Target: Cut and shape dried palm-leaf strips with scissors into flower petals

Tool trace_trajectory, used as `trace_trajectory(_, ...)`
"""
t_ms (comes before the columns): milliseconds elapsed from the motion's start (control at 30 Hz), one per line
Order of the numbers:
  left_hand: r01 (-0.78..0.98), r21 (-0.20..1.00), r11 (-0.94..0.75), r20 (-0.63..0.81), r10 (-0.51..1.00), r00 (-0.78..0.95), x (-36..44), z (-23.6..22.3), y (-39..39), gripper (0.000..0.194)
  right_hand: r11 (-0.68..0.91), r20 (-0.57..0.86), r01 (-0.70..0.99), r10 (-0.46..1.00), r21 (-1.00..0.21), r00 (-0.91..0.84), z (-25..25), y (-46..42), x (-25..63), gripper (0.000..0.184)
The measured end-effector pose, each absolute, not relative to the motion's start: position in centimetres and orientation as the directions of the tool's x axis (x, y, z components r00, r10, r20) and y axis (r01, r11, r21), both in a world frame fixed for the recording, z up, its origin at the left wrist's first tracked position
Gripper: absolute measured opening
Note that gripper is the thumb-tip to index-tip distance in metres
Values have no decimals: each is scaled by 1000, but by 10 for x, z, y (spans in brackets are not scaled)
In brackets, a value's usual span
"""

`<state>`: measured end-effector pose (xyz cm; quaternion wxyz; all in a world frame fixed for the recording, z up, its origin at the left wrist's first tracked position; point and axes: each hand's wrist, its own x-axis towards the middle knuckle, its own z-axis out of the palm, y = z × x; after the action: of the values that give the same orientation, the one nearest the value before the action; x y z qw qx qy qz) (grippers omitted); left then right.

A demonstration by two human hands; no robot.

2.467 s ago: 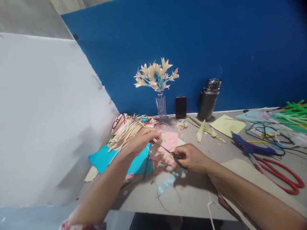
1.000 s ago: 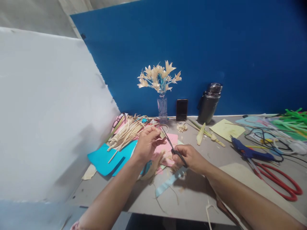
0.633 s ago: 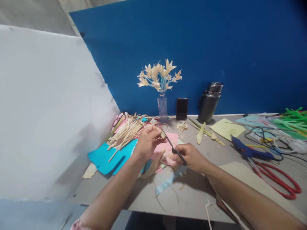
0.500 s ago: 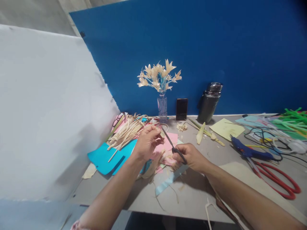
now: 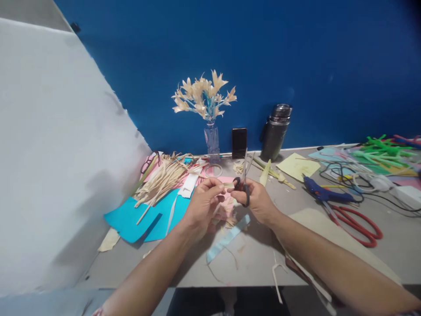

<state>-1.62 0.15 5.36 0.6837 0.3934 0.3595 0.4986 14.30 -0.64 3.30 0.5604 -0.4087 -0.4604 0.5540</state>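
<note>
My left hand (image 5: 208, 199) is closed, pinching a small pale strip, apparently dried husk (image 5: 228, 186), between thumb and fingertips. Close by on the right, my right hand (image 5: 256, 202) has its fingers in the black handles of a pair of scissors (image 5: 245, 175). The blades point up and stand apart, away from the strip. Right fingertips come up to the strip's other end; whether they grip it I cannot tell. Below the hands lie husk scraps (image 5: 226, 213) on pink paper and a light blue strip (image 5: 228, 239).
Behind the hands stand a clear vase (image 5: 212, 142) of husk flowers (image 5: 204, 94), a phone (image 5: 239, 143) and a dark flask (image 5: 276, 131). Dried husk strips (image 5: 164, 177) lie on blue sheets (image 5: 131, 221) at left. A glue gun (image 5: 329, 194), red-handled scissors (image 5: 358, 224) and cables lie right.
The scissors have swung from pointing left at the left hand's piece to pointing upward, with blades apart. My right hand has come closer to my left. The view has shifted right.
</note>
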Motion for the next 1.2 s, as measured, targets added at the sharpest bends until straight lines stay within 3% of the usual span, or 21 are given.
trace_trajectory(200,-348,860,373,-218,885,410,-16,49,-4,30,87,89,-217,996,-972,1,34,-3,149,38)
trace_trajectory(633,-307,848,433,-166,765,622,-27,37,6,26,12,49,-223,985,-975,-163,35,-1,158,30)
trace_trajectory(767,-239,892,384,-176,781,599,-30,39,9,32,-2,35,-182,980,-983,-198,36,0,162,25)
trace_trajectory(967,-105,941,321,-218,815,537,-26,39,8,25,-3,25,-107,965,-994,-261,36,-1,160,28)
trace_trajectory(1067,-182,927,327,-200,843,499,-24,37,9,23,20,50,-133,974,-991,-222,35,-2,156,34)
trace_trajectory(1200,-412,879,238,-99,939,329,-21,37,10,28,6,36,-147,979,-989,-202,32,-7,145,52)
